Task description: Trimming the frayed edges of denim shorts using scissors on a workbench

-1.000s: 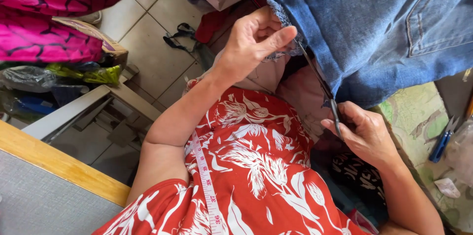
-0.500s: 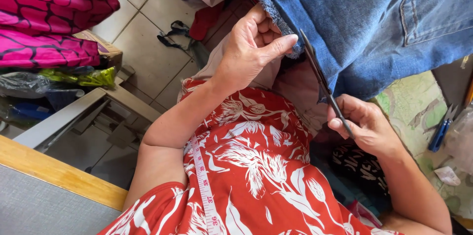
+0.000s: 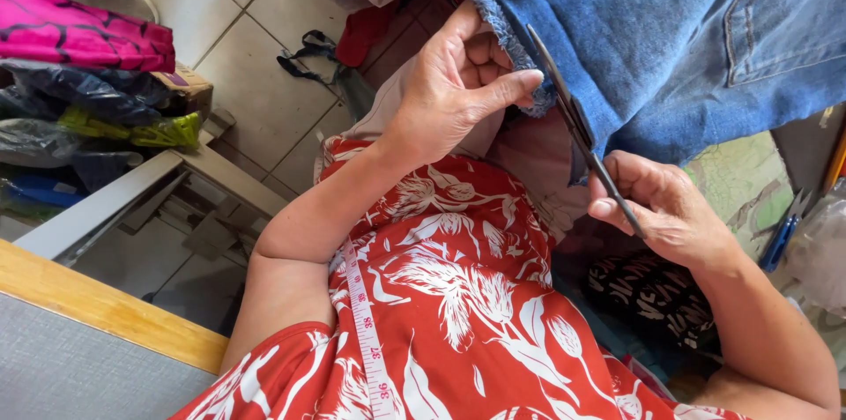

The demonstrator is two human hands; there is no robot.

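The person sits with a blue denim garment point(image 3: 652, 41) held up in front, and the work in hand is cutting along its frayed edge point(image 3: 493, 19). The left hand point(image 3: 454, 89) is clenched on that edge: the thumb presses the cloth against the curled fingers, so the denim is pulled tight just beside the blades. The right hand point(image 3: 665, 208) has its grip closed around the handles of a pair of dark scissors point(image 3: 577, 125). The blades point up and away from this grip, and they lie on the denim very near the left thumb. I cannot tell if the blades are a little apart or shut, because they show as one thin dark line.

I judge that the cut is in progress, not finished, since the frayed strip is still joined to the garment above the left hand. The next move, I think, asks for steady tension from the left grip and a careful line, as the thumb is close to the blade.

A white measuring tape point(image 3: 366, 332) hangs over the red flowered dress point(image 3: 458, 297), below both hands.
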